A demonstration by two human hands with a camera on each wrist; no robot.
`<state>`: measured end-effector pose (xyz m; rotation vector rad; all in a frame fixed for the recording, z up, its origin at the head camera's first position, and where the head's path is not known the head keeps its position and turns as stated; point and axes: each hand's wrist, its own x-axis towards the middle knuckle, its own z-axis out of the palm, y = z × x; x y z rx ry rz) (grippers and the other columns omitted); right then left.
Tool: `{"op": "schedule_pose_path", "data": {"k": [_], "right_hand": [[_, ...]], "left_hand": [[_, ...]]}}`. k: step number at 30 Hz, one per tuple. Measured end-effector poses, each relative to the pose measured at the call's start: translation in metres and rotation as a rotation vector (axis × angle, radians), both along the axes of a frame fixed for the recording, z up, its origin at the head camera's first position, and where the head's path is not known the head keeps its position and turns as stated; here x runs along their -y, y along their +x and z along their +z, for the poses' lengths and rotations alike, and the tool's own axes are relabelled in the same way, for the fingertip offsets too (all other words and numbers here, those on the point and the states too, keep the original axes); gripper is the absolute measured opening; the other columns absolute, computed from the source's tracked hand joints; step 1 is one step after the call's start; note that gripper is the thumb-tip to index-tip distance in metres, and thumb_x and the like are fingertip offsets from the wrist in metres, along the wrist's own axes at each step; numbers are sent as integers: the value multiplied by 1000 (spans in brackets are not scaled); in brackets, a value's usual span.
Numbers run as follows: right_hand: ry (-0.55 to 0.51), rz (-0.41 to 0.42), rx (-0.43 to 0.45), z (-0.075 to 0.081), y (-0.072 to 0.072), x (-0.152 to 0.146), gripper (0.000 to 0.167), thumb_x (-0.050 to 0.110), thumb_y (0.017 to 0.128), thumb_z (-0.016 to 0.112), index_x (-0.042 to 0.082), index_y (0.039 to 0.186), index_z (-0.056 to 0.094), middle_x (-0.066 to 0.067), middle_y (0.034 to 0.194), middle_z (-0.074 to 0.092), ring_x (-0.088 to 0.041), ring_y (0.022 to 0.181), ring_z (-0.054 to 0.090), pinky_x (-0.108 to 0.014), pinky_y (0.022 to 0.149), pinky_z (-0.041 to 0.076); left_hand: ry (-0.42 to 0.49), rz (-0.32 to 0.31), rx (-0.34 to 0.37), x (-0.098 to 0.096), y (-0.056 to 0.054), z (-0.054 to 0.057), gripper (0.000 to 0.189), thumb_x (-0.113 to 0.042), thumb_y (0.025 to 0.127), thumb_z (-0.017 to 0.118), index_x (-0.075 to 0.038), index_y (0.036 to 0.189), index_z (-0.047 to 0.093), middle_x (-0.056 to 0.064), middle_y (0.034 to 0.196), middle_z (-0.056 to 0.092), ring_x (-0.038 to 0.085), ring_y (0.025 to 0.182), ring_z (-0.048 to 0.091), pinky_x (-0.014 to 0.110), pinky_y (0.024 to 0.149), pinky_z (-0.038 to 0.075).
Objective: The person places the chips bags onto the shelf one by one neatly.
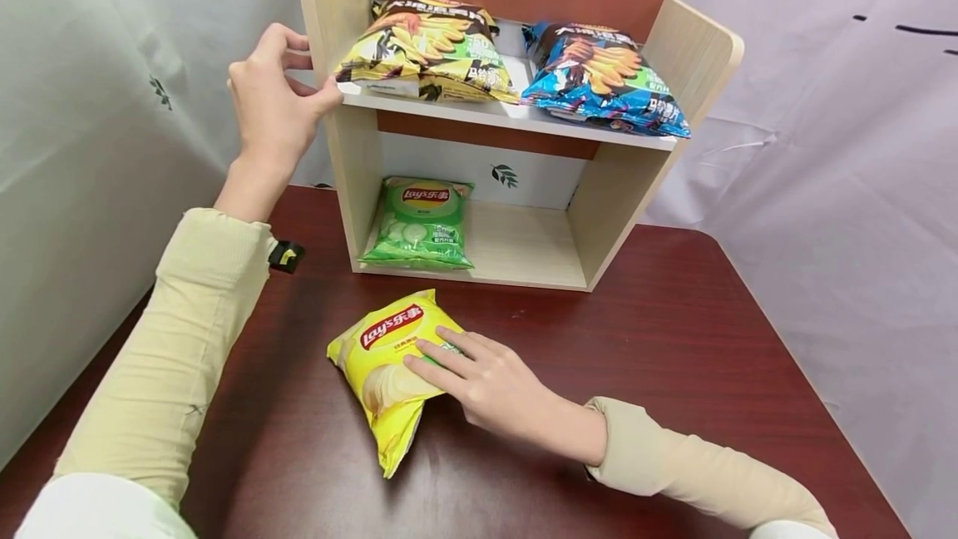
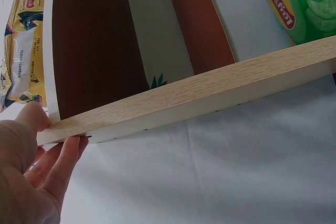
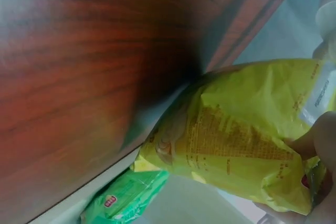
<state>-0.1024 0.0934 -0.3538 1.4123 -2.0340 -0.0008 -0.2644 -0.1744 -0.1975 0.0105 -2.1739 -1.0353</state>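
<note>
My left hand pinches the left side panel of a small wooden shelf unit. In the left wrist view, the thumb lies on the panel's front edge and the fingers are on its outer side. A yellow bag of Lay's potato chips is held tilted above the table by my right hand. The fingers spread over the bag's printed front. From the right wrist view, the thumb presses into the back of the yellow bag, which hides part of the hand.
Gold and blue chip bags lie on the upper shelf. A green Lay's bag leans at the left of the lower compartment. The unit stands on a dark red wooden table, with pale curtains around it.
</note>
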Motion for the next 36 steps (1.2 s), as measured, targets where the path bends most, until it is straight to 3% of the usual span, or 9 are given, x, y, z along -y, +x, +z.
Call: {"op": "schedule_pose_path", "data": {"k": [4, 7, 25, 36], "right_hand": [[-45, 5, -1, 0, 2, -4, 45, 3, 90, 37, 14, 122, 65, -2, 119, 69, -23, 108, 66, -33, 92, 54], [-68, 2, -4, 1, 2, -8, 49, 1, 90, 31, 14, 121, 66, -1, 118, 69, -22, 108, 66, -32, 91, 55], [-257, 27, -84, 24, 0, -37, 42, -1, 84, 44, 9, 116, 68, -6, 112, 72, -25, 105, 68, -34, 85, 57], [-377, -54, -104, 34, -7, -55, 43, -3, 85, 42, 8, 115, 70, -7, 109, 73, -24, 99, 70, -35, 78, 57]], "left_hand": [[-1, 3, -2, 0, 0, 0, 25, -25, 80, 62, -15, 104, 60, 5, 111, 73, -20, 56, 45, 6, 63, 45], [-1, 3, 1, 0, -1, 0, 26, -25, 81, 62, -14, 105, 60, 5, 112, 72, -20, 56, 45, 7, 64, 47], [-3, 16, -3, 0, -1, -1, 27, -26, 81, 62, -14, 105, 61, 4, 112, 73, -20, 56, 45, 7, 65, 47], [-10, 14, 2, 0, 0, -1, 29, -27, 82, 62, -13, 108, 61, 4, 113, 72, -20, 57, 45, 9, 67, 50]]}}
